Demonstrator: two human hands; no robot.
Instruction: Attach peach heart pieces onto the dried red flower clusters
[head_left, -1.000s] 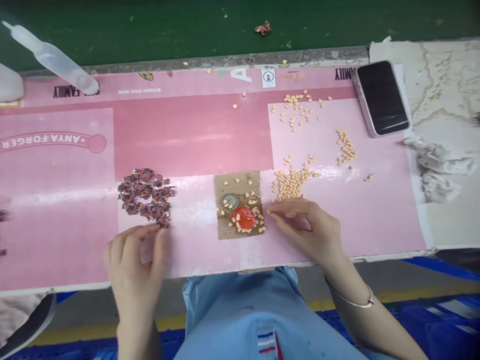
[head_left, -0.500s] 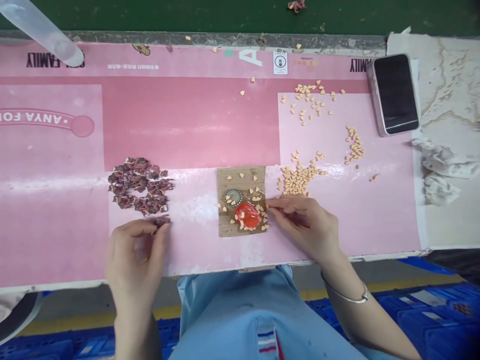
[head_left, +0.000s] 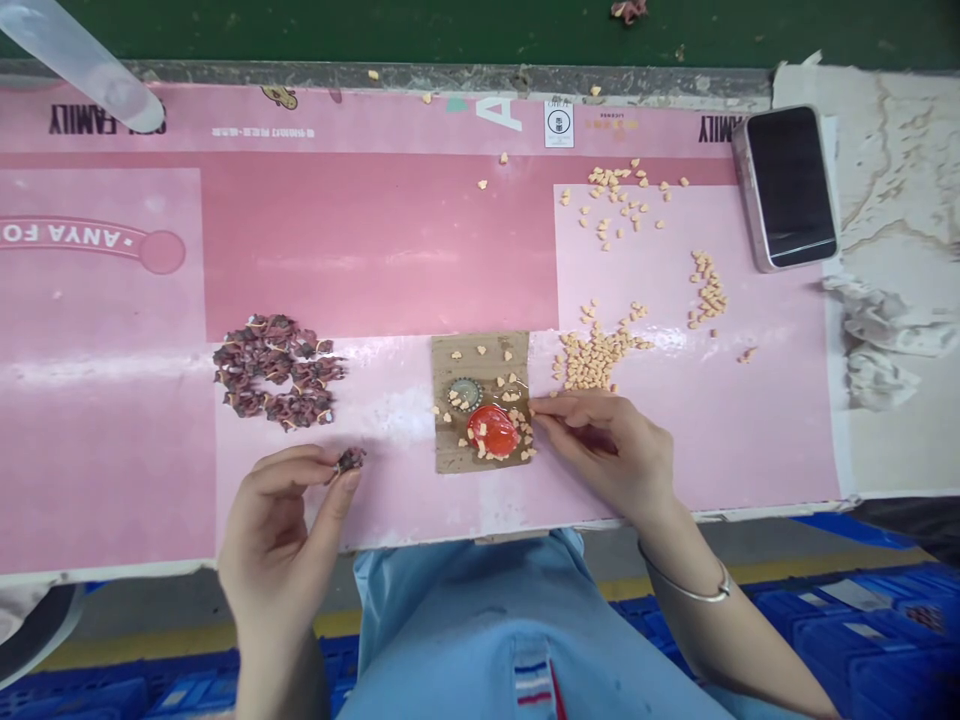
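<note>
Dark red cluster [head_left: 350, 460]: clamped between left hand [head_left: 274, 515] thumb and forefinger, at 5 o'clock from pile [head_left: 307, 376]. Step judged: handling one cluster; next move calls for a light pinch. Right hand [head_left: 626, 445]: fingertips nearly together at cardboard's [head_left: 448, 456] 3 o'clock edge; contents cannot be told

A crinkled, dark purplish piece [head_left: 350, 460] sits pinched in the left hand [head_left: 281, 525]; wet-looking brown cardboard [head_left: 446, 450] lies flat, just beside the right hand [head_left: 619, 455].

Matt brown cardboard-like pad [head_left: 444, 452].
</note>
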